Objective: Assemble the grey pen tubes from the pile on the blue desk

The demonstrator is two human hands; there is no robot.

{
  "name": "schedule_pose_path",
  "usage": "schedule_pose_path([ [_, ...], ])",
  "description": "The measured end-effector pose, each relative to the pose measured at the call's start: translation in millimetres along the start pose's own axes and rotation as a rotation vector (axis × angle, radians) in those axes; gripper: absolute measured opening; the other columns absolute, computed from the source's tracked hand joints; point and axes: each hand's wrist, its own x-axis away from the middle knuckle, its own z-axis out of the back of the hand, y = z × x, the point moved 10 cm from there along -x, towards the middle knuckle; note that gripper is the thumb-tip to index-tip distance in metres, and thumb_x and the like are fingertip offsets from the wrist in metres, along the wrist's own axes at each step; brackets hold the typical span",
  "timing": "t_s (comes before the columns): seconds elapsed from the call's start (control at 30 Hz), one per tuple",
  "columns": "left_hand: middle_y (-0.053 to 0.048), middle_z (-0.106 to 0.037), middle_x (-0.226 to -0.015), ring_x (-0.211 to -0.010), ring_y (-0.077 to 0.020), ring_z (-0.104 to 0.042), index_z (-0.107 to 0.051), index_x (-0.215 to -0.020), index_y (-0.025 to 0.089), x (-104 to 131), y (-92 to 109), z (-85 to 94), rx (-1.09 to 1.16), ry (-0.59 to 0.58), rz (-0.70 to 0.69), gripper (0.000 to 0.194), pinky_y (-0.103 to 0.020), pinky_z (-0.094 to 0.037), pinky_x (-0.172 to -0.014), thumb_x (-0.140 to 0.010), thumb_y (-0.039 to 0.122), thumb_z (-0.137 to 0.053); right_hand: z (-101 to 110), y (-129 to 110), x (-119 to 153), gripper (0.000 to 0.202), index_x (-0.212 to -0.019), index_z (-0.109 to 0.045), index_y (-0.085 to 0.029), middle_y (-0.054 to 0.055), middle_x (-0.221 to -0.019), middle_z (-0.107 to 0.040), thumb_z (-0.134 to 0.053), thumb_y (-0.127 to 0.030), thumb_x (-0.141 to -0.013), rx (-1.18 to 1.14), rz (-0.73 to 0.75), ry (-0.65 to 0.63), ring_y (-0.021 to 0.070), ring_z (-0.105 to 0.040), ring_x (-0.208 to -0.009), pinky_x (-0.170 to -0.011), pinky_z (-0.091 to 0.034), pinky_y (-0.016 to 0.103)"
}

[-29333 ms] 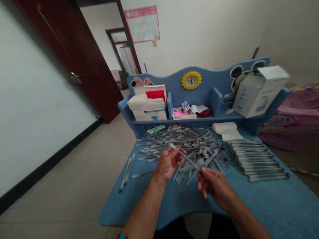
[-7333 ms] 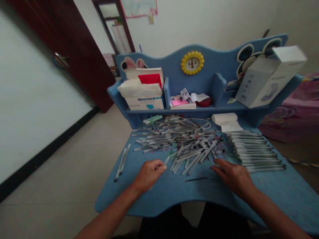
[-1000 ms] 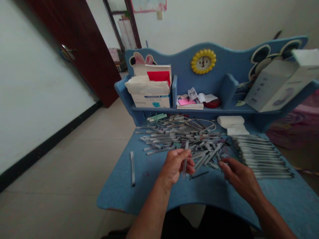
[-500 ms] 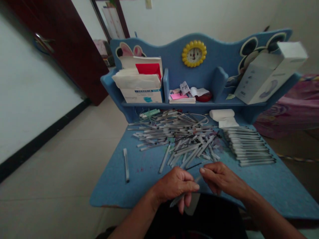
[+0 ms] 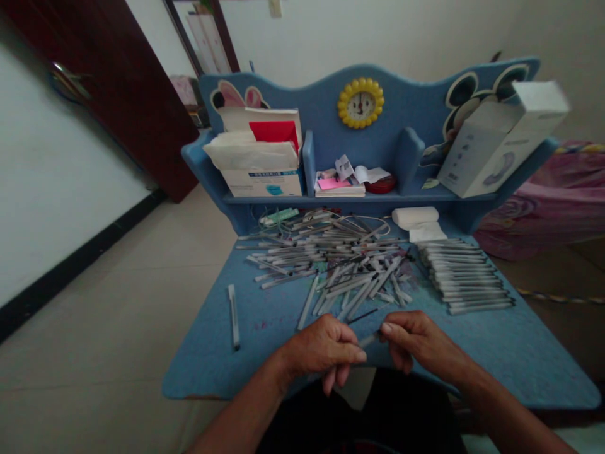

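A translucent pen barrel [image 5: 369,340] spans the gap between my two hands at the table's front edge. My left hand [image 5: 326,350] is wrapped round its left part. The thumb and fingers of my right hand [image 5: 409,337] pinch the dark right end. Just beyond them a thin dark refill [image 5: 363,316] lies on the blue table [image 5: 265,328]. Behind is a loose heap of pens [image 5: 326,252]. On the right, several pens lie side by side in a neat stack [image 5: 467,277]. One single pen [image 5: 234,317] lies apart on the left.
A white paper roll [image 5: 414,217] rests at the back of the table. The shelf above holds a mask box [image 5: 265,181], small papers [image 5: 340,184] and a tilted white box [image 5: 491,148]. A yellow flower-shaped clock [image 5: 360,103] is on the backboard.
My right hand has closed on the end of the pen barrel, which was apart from it before. My left hand has turned slightly, and the view has shifted a little.
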Motion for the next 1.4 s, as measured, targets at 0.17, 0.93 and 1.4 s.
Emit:
schedule_pose_path([
  [0.17, 0.004, -0.054, -0.044, -0.029, -0.0067, -0.047, -0.048, -0.057, 0.016, -4.0, 1.8, -0.5, -0.024, -0.014, 0.018, 0.028, -0.015, -0.031, -0.029, -0.070, 0.038, -0.059, -6.9, 2.1, -3.9, 0.045, -0.067, -0.054, -0.016, -0.004, -0.042, -0.052, -0.041, -0.057, -0.083, 0.030, -0.006, -0.044, 0.0070, -0.046, -0.034, -0.035, -0.034, 0.015],
  [0.93, 0.003, -0.059, -0.047, -0.029, -0.0080, -0.048, -0.056, -0.068, 0.013, -25.8, 13.5, 28.0, 0.028, -0.099, -0.047, 0.021, -0.016, -0.033, -0.030, -0.069, 0.033, -0.063, 19.1, -10.2, -21.7, 0.036, -0.092, -0.054, -0.016, -0.003, -0.052, -0.060, -0.057, -0.048, -0.076, -0.063, 0.044, 0.098, 0.0095, -0.053, -0.041, -0.043, -0.043, 0.020],
  [1.4, 0.003, -0.059, -0.046, -0.028, -0.0083, -0.049, -0.056, -0.065, 0.013, -30.4, 10.9, 33.8, 0.067, -0.096, -0.056, 0.022, -0.016, -0.033, -0.029, -0.069, 0.033, -0.063, 21.4, -1.1, -30.0, 0.034, -0.088, -0.049, -0.018, -0.005, -0.047, -0.057, -0.047, -0.051, -0.081, 0.021, -0.008, 0.154, 0.0098, -0.051, -0.036, -0.036, -0.038, 0.019],
])
